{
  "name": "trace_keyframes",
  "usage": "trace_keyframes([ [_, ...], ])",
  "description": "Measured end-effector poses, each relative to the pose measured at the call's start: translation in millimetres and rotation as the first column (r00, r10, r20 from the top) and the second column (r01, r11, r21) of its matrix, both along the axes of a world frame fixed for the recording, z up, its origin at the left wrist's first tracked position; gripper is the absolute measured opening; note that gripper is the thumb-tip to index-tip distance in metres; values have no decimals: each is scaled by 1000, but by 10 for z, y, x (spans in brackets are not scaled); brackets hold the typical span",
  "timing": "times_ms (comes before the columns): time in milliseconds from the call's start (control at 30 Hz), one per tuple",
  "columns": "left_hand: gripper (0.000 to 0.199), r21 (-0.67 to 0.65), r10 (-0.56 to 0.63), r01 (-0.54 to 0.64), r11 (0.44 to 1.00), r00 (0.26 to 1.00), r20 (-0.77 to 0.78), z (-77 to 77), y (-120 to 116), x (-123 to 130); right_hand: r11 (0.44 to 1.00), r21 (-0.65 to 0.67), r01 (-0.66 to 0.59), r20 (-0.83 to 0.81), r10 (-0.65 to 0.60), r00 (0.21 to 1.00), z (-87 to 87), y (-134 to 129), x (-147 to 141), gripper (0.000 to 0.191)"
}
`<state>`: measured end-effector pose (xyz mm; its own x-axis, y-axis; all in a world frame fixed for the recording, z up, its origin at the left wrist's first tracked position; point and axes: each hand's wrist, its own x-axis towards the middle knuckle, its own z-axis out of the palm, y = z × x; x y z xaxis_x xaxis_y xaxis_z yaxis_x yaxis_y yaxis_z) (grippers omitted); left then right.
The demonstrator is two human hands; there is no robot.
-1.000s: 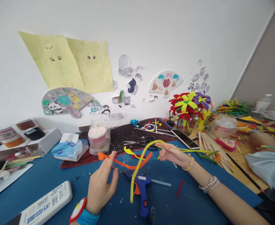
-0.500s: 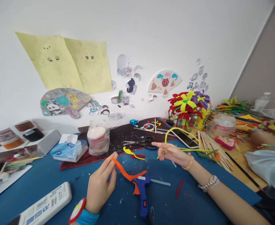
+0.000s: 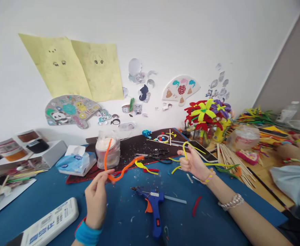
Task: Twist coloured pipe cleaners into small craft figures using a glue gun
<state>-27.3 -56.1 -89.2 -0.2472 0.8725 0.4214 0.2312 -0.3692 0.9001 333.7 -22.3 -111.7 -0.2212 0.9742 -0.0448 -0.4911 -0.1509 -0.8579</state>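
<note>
Single view taken from the head, directed forward and down; left hand (image 3: 96, 201) and right hand (image 3: 194, 164) seen close, wall (image 3: 190, 34) beyond.

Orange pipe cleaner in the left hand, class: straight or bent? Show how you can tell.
Bent: the orange pipe cleaner curves and kinks along its length, pinched by the left hand.

Counter: blue-topped counter (image 3: 119, 213), flecked with scraps
Centre: blue-and-orange hot glue gun (image 3: 153, 208); clear glue stick (image 3: 175, 200) just beside it
Right: short red pipe-cleaner piece (image 3: 196, 206)
Back: dark brown speckled mat (image 3: 137, 160); blue-and-white tissue packet (image 3: 75, 164)
Front left: white printed rectangular box (image 3: 50, 223)
</note>
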Motion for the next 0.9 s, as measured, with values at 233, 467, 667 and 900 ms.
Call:
trace_keyframes([
  [233, 45, -88, -80, 117, 989, 935, 344, 66, 16, 65, 962, 221, 159, 266, -216, 939, 6, -9, -6, 34],
  [467, 39, -86, -248, 284, 955, 922, 297, 119, -108, 194, 940, 309, -146, 731, -137, 668, -11, -97, -171, 41],
  [667, 29, 51, -126, 115, 992, 927, 353, 122, -58, 101, 944, 321, -77, 516, -106, 850, -48, -73, -160, 33],
  [900, 36, 306, -11, 106, 946, 955, -297, 42, -89, -2, 936, 346, 72, 281, -176, 944, -31, -67, -142, 36],
])
